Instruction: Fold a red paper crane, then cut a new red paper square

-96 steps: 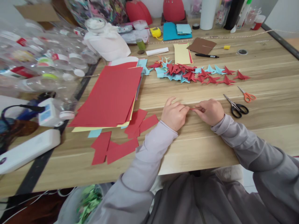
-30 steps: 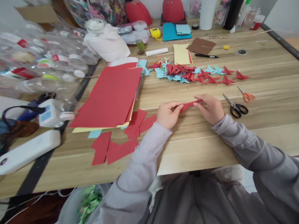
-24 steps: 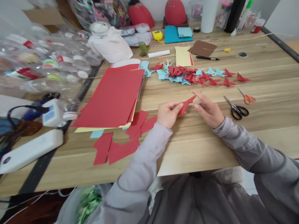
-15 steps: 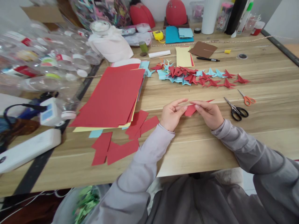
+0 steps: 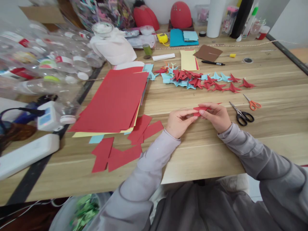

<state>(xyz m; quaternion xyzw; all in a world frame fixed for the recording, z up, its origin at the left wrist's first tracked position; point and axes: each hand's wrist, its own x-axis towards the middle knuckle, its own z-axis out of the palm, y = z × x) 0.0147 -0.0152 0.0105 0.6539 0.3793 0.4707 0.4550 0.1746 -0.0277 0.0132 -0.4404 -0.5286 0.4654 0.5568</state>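
Observation:
A small folded piece of red paper (image 5: 198,110) is pinched between my two hands above the front middle of the table. My left hand (image 5: 179,123) grips its left end between thumb and fingers. On the other side, my right hand (image 5: 216,115) holds it with thumb and forefinger, and a thin red point sticks out behind those fingers. Much of the paper is covered by my fingers. Beyond my hands lies a row of red and light blue folded paper cranes (image 5: 194,80). Cut red paper pieces (image 5: 124,157) lie to the left of my left forearm.
Black-handled scissors (image 5: 242,114) and orange-handled scissors (image 5: 252,103) lie right of my hands. A stack of red sheets (image 5: 113,99) covers the left of the table. Plastic bottles (image 5: 48,64) crowd the far left. A black pen (image 5: 213,63) lies near brown paper (image 5: 208,52).
My left fingers have come closer to my right hand and now press on the red paper, which has turned flatter. The whole view has shifted slightly.

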